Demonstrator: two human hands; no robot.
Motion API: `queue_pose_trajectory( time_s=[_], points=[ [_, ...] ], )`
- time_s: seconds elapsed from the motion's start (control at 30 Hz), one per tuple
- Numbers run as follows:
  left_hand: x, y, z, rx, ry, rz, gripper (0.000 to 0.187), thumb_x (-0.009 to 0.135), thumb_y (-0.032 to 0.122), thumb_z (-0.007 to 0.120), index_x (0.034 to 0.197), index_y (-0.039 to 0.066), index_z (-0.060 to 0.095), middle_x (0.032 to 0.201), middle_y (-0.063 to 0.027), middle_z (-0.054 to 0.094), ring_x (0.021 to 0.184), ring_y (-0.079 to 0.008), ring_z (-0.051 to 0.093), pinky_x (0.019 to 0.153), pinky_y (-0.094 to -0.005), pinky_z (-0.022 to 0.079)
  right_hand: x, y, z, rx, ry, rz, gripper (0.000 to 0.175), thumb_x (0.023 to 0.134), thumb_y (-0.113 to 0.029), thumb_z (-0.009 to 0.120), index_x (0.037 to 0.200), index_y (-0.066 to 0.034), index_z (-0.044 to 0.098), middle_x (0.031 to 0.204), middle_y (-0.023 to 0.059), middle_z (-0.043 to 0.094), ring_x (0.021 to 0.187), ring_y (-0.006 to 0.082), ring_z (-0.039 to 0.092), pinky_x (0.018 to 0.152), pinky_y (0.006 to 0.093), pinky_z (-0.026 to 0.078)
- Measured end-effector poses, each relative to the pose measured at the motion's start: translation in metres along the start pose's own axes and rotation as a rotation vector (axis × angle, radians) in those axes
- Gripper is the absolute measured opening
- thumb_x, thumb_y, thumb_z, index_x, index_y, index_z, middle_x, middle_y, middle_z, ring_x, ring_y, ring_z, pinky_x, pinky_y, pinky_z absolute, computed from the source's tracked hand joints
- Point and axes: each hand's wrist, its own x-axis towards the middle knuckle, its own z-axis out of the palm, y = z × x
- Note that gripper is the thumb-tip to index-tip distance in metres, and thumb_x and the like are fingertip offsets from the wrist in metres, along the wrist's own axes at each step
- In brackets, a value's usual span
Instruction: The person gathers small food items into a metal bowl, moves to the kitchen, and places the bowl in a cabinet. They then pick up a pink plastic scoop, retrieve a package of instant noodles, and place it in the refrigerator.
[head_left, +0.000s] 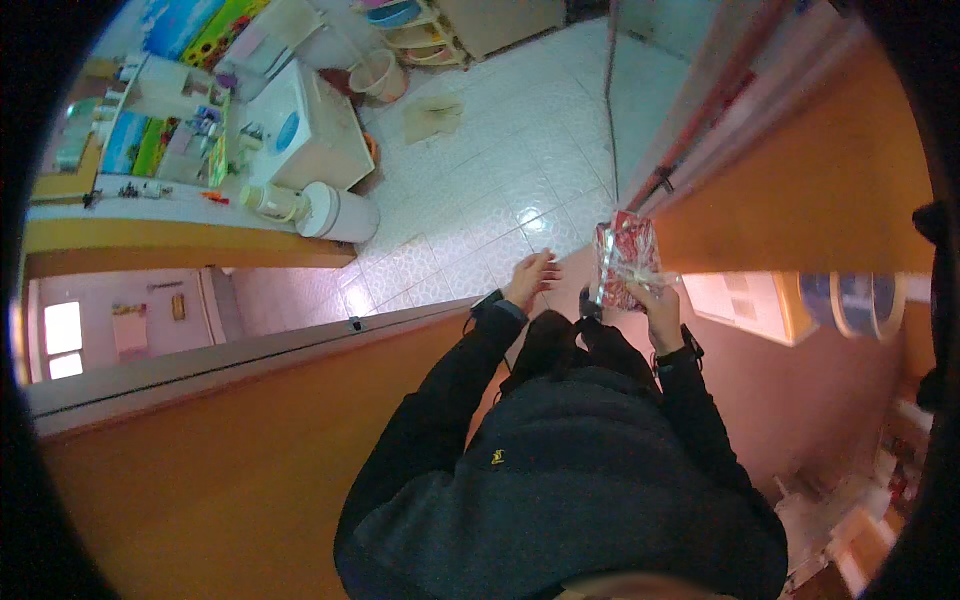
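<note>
My right hand (656, 304) grips the lower edge of a red package in shiny clear plastic wrap (628, 259), held out over the floor near the doorway. What the package contains cannot be told. To its left, my left hand (534, 276) hangs in the air with fingers apart and slightly bent, holding nothing. A dark band is on each wrist.
Tiled floor (480, 187) stretches ahead, with a mat (433, 118) on it. On the left stand a washbasin cabinet (330, 135), a white lidded bin (349, 215) and a bucket (379, 77). A wooden door (810, 165) is at right; a sliding-door panel (247, 420) lies at left.
</note>
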Motion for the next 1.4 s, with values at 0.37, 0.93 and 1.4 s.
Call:
queue_pose_trajectory(
  time_s=[0.37, 0.93, 1.4],
  points=[
    [-0.087, -0.163, -0.183, 0.049, 0.525, 0.028, 0.030, 0.096, 0.017, 0.067, 0.120, -0.002, 0.067, 0.079, -0.0080, 0.067, 0.064, -0.0179, 0.063, 0.054, -0.0292, 0.048, -0.006, 0.013, 0.020, 0.239, -0.006, -0.056, 0.035, 0.094, -0.010, 0.071, 0.124, 0.0060, 0.066, 0.119, 0.0096, 0.070, 0.104, 0.0160, 0.067, 0.093, 0.0306, 0.050],
    [0.023, -0.006, -0.235, 0.194, 0.321, 0.058, 0.053, 0.093, 0.020, 0.071, 0.138, -0.001, 0.052, 0.114, -0.0135, 0.068, 0.100, -0.0263, 0.070, 0.077, -0.0384, 0.057, -0.029, 0.047, 0.088, 0.345, 0.278, -0.283, 0.032, 0.091, -0.011, 0.074, 0.118, 0.0042, 0.067, 0.109, 0.0077, 0.072, 0.091, 0.0161, 0.069, 0.083, 0.0315, 0.054],
    [-0.012, 0.035, -0.301, 0.307, -0.086, -0.095, 0.041, 0.094, 0.026, 0.073, 0.126, 0.004, 0.060, 0.118, -0.0152, 0.069, 0.106, -0.0286, 0.070, 0.080, -0.0376, 0.057, -0.024, 0.033, 0.172, 0.567, 0.700, -0.373, 0.027, 0.093, -0.013, 0.074, 0.115, 0.0010, 0.069, 0.109, 0.0043, 0.073, 0.098, 0.0142, 0.068, 0.089, 0.0302, 0.051]
  ],
)
